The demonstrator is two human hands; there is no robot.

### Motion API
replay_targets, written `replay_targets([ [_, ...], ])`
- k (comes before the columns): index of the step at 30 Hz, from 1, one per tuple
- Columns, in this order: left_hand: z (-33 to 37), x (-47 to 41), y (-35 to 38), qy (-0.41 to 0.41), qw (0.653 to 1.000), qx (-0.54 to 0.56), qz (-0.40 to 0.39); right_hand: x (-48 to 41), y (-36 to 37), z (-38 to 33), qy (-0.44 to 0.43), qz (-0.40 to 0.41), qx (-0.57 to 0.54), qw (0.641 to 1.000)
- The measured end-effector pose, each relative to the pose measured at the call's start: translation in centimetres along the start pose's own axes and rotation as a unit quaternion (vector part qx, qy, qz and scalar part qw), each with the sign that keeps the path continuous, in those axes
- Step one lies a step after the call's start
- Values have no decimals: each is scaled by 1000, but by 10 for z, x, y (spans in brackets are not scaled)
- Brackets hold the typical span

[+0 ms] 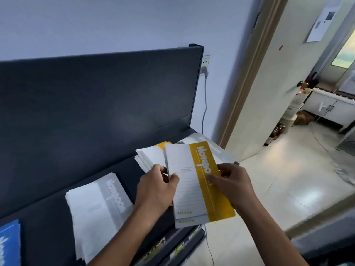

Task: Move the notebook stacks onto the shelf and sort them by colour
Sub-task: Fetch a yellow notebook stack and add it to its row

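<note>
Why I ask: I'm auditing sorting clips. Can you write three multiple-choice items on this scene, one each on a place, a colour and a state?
1. Where does the grey-banded stack lie?
A) on the shelf, left of the held notebooks
B) in a drawer
C) on a chair

2. What colour is the band on the held notebooks?
A) red
B) yellow
C) green

3. How are the held notebooks supported?
A) balanced on one open palm
B) lying loose on the shelf
C) gripped from both sides

Answers:
1 A: the stack rests on the dark shelf deck.
2 B: a yellow strip runs along the top cover.
3 C: the left hand and the right hand each grip an edge.
</note>
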State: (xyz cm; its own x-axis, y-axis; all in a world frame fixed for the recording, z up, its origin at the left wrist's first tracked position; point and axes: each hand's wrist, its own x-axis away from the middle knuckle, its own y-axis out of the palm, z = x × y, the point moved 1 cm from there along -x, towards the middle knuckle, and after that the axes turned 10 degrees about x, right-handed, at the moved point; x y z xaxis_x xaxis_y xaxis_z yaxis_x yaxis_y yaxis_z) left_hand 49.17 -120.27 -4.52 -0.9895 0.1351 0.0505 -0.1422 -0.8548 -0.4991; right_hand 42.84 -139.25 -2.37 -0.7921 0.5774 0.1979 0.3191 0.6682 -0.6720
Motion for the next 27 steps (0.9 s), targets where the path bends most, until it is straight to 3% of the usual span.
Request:
replay_targets([
  [10,-13,-55,4,-71,989,-19,125,-102,47,-43,-110,-63,130,983],
  [20,-21,-68,39,-120,959,-143,211,-160,76,-34,-234,-153,280,919],
  [27,-22,-60,46,-138,949,-122,256,-172,77,-35,-286,-163,310,892],
])
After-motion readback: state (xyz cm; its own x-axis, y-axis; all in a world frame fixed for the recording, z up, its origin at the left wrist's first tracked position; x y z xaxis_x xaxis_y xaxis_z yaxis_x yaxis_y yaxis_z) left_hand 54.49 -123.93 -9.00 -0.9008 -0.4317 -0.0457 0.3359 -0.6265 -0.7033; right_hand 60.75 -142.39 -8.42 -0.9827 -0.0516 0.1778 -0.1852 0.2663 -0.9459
